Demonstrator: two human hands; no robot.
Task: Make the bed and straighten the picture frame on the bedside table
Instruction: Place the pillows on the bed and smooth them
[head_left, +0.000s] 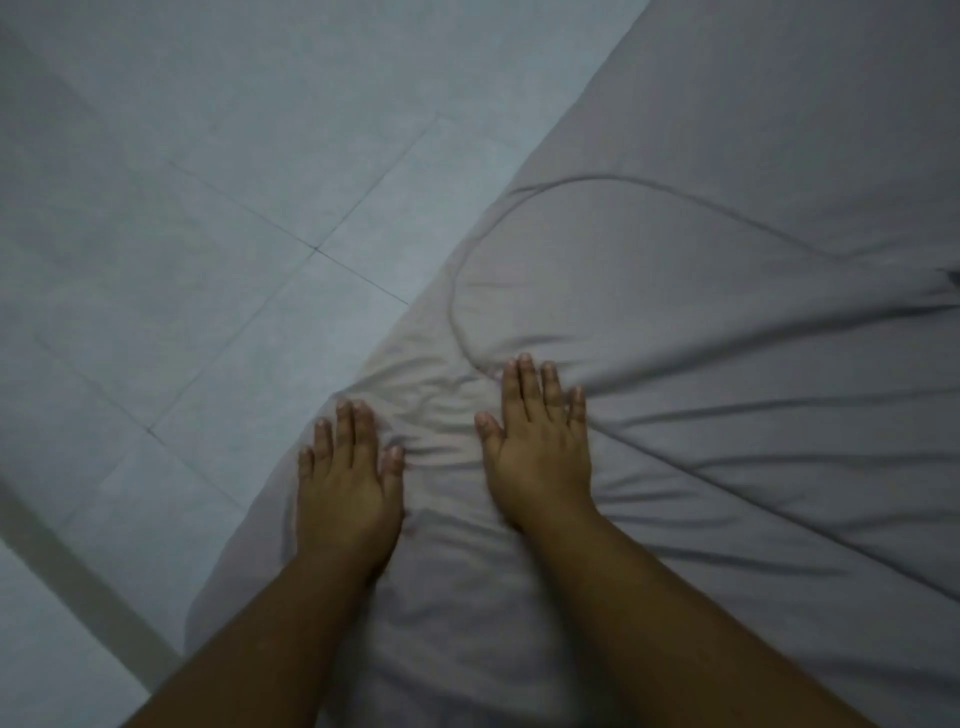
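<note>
Lower centre of the head view: left hand and right hand lie flat, fingers straight and spread, pressing the grey sheet at the bed's edge. Creases bunch between them and fan toward the right. Tiled floor fills the upper left. Picture frame and bedside table: not in view. Recommended: sweep both palms outward with even pressure, pushing creases off the edge

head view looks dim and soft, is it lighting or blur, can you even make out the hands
Head view: dim bluish light, no glare, soft all over. The left hand and right hand read clearly, flat on the wrinkled sheet; dark shadows fill its folds at the right edge.
</note>
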